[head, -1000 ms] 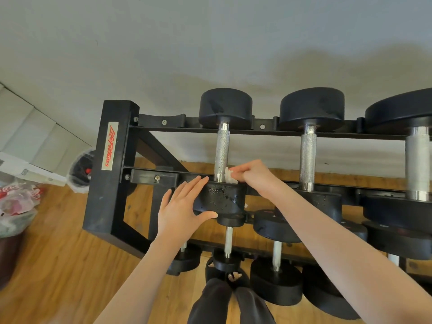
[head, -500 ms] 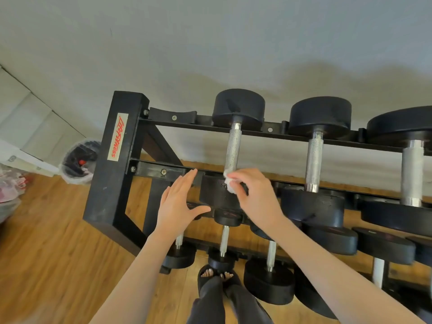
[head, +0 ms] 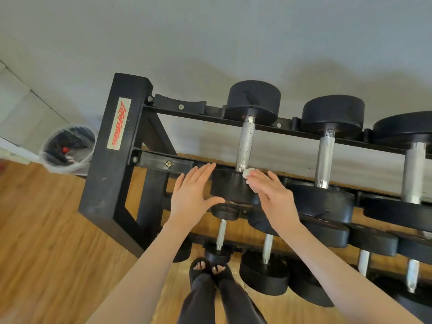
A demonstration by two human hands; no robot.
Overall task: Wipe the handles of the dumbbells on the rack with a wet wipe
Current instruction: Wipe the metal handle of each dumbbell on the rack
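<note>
My left hand [head: 192, 197] is flat and open, fingers straight and together, thumb spread out to the right, forearm reaching up from bottom left. My right hand [head: 272, 196] has fingers mostly extended, pinching a small white wet wipe [head: 248, 173] at the fingertips, forearm coming in from bottom right.

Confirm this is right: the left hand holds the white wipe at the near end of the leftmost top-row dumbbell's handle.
Not quite. The head view shows the right hand holding the wipe at the near end of that dumbbell's handle. The left hand lies open against the near weight, holding nothing.
</note>
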